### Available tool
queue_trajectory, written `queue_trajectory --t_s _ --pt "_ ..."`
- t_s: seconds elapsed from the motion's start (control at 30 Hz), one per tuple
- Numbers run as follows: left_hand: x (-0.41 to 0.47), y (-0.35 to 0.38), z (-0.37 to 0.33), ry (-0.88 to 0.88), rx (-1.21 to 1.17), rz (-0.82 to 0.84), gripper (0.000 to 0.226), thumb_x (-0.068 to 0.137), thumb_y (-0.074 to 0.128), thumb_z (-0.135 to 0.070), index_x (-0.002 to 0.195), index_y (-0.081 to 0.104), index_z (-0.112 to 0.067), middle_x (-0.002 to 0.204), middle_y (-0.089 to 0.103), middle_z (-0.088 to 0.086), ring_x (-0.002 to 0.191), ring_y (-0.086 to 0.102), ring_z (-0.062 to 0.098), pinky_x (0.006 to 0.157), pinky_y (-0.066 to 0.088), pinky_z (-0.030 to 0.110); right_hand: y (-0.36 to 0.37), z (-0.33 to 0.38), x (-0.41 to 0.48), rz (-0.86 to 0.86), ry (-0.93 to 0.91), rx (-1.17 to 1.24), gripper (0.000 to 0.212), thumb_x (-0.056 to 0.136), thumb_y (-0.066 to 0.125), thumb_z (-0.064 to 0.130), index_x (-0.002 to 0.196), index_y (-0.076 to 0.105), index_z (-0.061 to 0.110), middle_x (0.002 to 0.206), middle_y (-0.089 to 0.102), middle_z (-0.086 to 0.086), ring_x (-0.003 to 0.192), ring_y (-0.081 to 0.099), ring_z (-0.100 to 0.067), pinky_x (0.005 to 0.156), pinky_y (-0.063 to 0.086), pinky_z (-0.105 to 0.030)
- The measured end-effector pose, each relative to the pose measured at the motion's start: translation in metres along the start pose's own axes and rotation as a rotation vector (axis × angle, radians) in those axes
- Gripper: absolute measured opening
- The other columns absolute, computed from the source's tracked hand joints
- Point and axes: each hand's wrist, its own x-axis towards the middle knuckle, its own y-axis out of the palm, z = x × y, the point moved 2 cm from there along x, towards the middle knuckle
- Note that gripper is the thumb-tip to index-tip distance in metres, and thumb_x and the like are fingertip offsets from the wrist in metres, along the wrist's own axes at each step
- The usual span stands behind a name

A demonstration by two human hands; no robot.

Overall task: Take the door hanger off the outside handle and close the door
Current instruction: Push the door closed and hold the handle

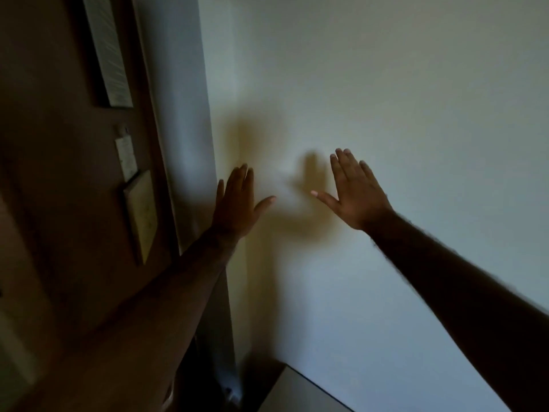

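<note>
Left hand (237, 203) and right hand (355, 193): both reaching flat, fingers spread, holding nothing, facing smooth pale wall (386, 99); dark wooden door (53, 173) standing left, bearing rectangular notices (108, 49)

The wall (386, 99) before my hands looks like smooth, matt painted plaster. The door (59, 188) at my left seems dark brown wood with a dull finish. On it hang a paper-like notice (108, 52) and a pale card (127, 157).
</note>
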Motion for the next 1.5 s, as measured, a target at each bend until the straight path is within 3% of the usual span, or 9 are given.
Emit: queue_trajectory --t_s 0.47,0.7,0.83,1.0,1.17,1.27,1.3,1.4,1.5 --pt "0.016 -0.059 0.004 0.087 0.245 -0.025 0.102 0.092 0.022 -0.081 0.163 0.014 -0.009 0.173 0.012 0.009 0.161 0.009 0.024 0.129 0.008 0.054 -0.023 0.028 0.013 -0.040 -0.086 0.053 0.104 0.092 0.013 0.077 0.161 0.021 -0.001 0.171 0.018 -0.018 0.160 0.011 -0.028 0.128 0.018 -0.050" --pt "-0.027 -0.099 0.046 0.070 0.546 0.114 0.109 0.089 0.010 -0.086 0.164 0.006 -0.008 0.174 0.002 0.008 0.161 -0.003 0.024 0.127 0.000 0.061 0.044 0.112 -0.002 0.023 -0.213 0.211 0.098 0.099 0.027 0.077 0.162 0.016 0.002 0.172 0.013 -0.016 0.160 0.007 -0.026 0.129 0.016 -0.048" --pt "-0.065 -0.126 0.065 0.009 0.661 0.242 0.108 0.090 0.020 -0.085 0.163 0.008 -0.007 0.174 0.005 0.012 0.161 -0.001 0.028 0.128 0.002 0.061 0.079 0.169 -0.014 0.113 -0.298 0.306 0.101 0.097 0.028 0.078 0.162 0.013 0.003 0.171 0.011 -0.017 0.159 0.008 -0.029 0.128 0.019 -0.050" --pt "-0.126 -0.142 0.089 -0.123 0.885 0.421 0.109 0.094 0.027 -0.081 0.161 0.007 0.002 0.172 0.005 0.022 0.160 0.000 0.036 0.127 -0.004 0.056 0.111 0.237 -0.031 0.196 -0.419 0.415 0.107 0.093 0.016 0.082 0.158 0.030 -0.002 0.166 0.029 -0.023 0.156 0.025 -0.034 0.126 0.016 -0.045" --pt "-0.143 -0.141 0.099 -0.024 1.017 0.451 0.100 0.099 0.027 -0.073 0.161 0.006 0.004 0.171 0.004 0.023 0.160 -0.001 0.038 0.126 -0.009 0.057 0.140 0.293 -0.047 0.258 -0.503 0.513 0.097 0.096 0.044 0.070 0.157 0.031 -0.004 0.166 0.027 -0.022 0.156 0.022 -0.036 0.123 0.027 -0.053" --pt "-0.147 -0.143 0.112 0.024 1.096 0.458 0.100 0.099 0.023 -0.073 0.160 0.007 0.005 0.170 0.006 0.025 0.160 0.001 0.039 0.126 -0.006 0.060 0.151 0.319 -0.055 0.331 -0.536 0.577 0.111 0.089 0.018 0.084 0.159 0.028 -0.002 0.168 0.023 -0.020 0.157 0.019 -0.035 0.126 0.023 -0.052" --pt "-0.150 -0.146 0.118 0.039 1.121 0.453 0.100 0.099 0.022 -0.073 0.160 0.007 0.004 0.170 0.006 0.026 0.160 0.001 0.040 0.126 -0.005 0.060 0.157 0.328 -0.057 0.342 -0.550 0.595 0.111 0.089 0.018 0.085 0.159 0.027 -0.001 0.168 0.022 -0.020 0.157 0.018 -0.035 0.126 0.023 -0.052" --pt "-0.158 -0.154 0.141 0.064 1.150 0.432 0.098 0.099 0.018 -0.073 0.160 0.009 0.003 0.170 0.008 0.024 0.160 0.002 0.039 0.126 -0.005 0.062 0.174 0.359 -0.064 0.367 -0.576 0.625 0.099 0.094 0.050 0.069 0.160 0.027 0.000 0.168 0.024 -0.020 0.157 0.019 -0.035 0.125 0.026 -0.053" --pt "-0.166 -0.166 0.171 0.068 1.201 0.450 0.099 0.098 0.016 -0.074 0.160 0.009 0.003 0.171 0.009 0.022 0.160 0.002 0.037 0.128 -0.004 0.062 0.187 0.394 -0.075 0.459 -0.623 0.648 0.106 0.092 0.033 0.081 0.160 0.024 0.000 0.168 0.022 -0.021 0.157 0.018 -0.036 0.127 0.023 -0.053"
